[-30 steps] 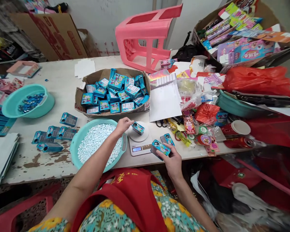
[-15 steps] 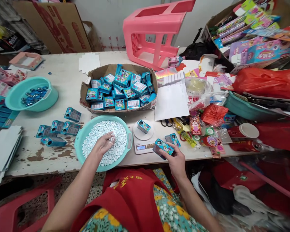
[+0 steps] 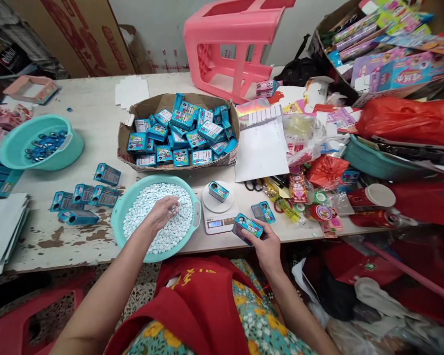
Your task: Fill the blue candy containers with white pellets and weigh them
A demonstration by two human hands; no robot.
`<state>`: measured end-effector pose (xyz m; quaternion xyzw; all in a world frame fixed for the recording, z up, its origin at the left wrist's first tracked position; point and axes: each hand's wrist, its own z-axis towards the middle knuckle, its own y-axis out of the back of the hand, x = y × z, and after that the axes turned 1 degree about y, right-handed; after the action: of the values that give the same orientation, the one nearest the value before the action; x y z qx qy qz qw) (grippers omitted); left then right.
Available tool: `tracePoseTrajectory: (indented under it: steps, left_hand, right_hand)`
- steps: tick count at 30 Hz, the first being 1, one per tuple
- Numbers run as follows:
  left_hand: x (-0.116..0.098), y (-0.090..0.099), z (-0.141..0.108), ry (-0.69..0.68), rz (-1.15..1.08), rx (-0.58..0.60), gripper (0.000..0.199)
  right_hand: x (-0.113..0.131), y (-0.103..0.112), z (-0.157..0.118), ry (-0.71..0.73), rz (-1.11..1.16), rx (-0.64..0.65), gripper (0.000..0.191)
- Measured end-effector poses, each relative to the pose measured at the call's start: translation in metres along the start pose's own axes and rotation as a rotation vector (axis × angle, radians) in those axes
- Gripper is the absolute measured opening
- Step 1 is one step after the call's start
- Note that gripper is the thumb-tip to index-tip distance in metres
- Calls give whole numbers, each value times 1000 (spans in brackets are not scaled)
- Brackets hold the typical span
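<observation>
My left hand (image 3: 163,213) is above the teal basin (image 3: 119,241) full of small white candies (image 3: 144,197), its fingers curled round a few candies. In my right hand (image 3: 268,245) is a small blue candy box (image 3: 248,225) with a window, held tilted at the table's front edge. Between my hands stands a white digital scale (image 3: 222,223) with a lit display. A blue box with a round hole at one end (image 3: 218,191) lies on its round plate. Just beyond my right hand a flat blue package (image 3: 263,212) lies on the table.
Behind the basin is a cardboard tray (image 3: 177,168) heaped with blue boxes. Several blue boxes (image 3: 103,195) stand to the left, near a second teal basin (image 3: 64,150) holding shiny blue pieces. A pink stool (image 3: 229,29) lies at the back; scissors (image 3: 252,186) and clutter are rightward.
My left hand has lifted slightly from the candies, its fingers shifted a little up and to the right. My right hand still holds the box. The view has shifted slightly.
</observation>
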<state>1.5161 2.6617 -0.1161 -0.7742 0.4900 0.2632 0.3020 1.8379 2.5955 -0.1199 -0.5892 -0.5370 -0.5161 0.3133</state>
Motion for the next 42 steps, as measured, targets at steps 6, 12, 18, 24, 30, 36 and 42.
tracePoseTrajectory:
  steps: [6, 12, 18, 24, 30, 36, 42]
  left_hand:
    - [-18, -46, 4, -87, 351, 260, 21]
    - [-31, -106, 32, -468, 1128, 253, 23]
    - [-30, -132, 53, -540, 1573, 62, 29]
    - [-29, -136, 58, -539, 1738, -21, 41]
    - [-24, -143, 60, -601, 1633, -110, 50]
    - [-27, -111, 56, -541, 864, -36, 48]
    - [-6, -14, 34, -355, 530, -126, 35]
  right_hand:
    - [3, -4, 2, 5, 18, -14, 53]
    - [6, -7, 1, 2, 20, 7, 51]
    - [5, -3, 0, -36, 11, 5, 51]
    - [3, 0, 3, -61, 11, 4, 50]
    - [3, -4, 12, -39, 5, 19, 50]
    - [5, -5, 16, 3, -43, 37, 50]
    - [5, -6, 18, 28, -61, 17, 50]
